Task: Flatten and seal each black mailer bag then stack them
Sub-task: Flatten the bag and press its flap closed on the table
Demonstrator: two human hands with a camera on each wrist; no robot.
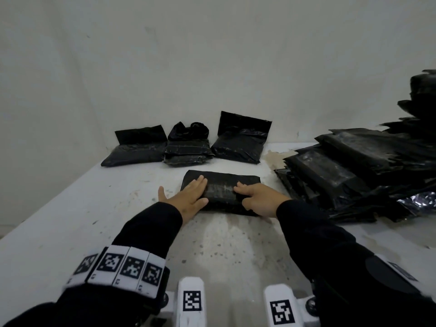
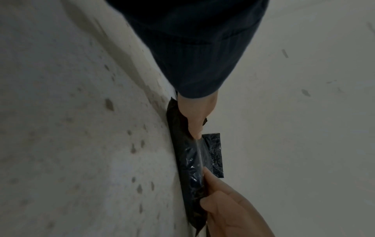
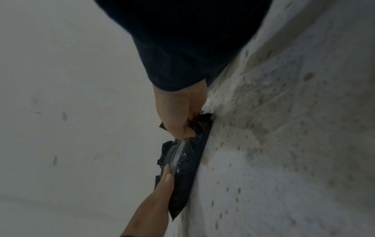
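A flat black mailer bag [image 1: 221, 188] lies on the white table [image 1: 106, 208] in front of me. My left hand [image 1: 191, 194] presses flat on its left part with straight fingers. My right hand [image 1: 256, 199] rests on its right part, and a fold of black film sits between the thumb and the curled fingers. In the right wrist view my right hand [image 3: 180, 115] pinches crumpled film and a shiny clear strip of the bag [image 3: 186, 176]. The left wrist view shows my left hand [image 2: 194, 118] edge-on against the bag [image 2: 190, 168].
Three filled black bags with raised open flaps [image 1: 139, 147] [image 1: 188, 147] [image 1: 240, 142] stand along the wall at the back. A big pile of black bags [image 1: 342, 166] fills the table's right side. The table's left edge runs diagonally at the left.
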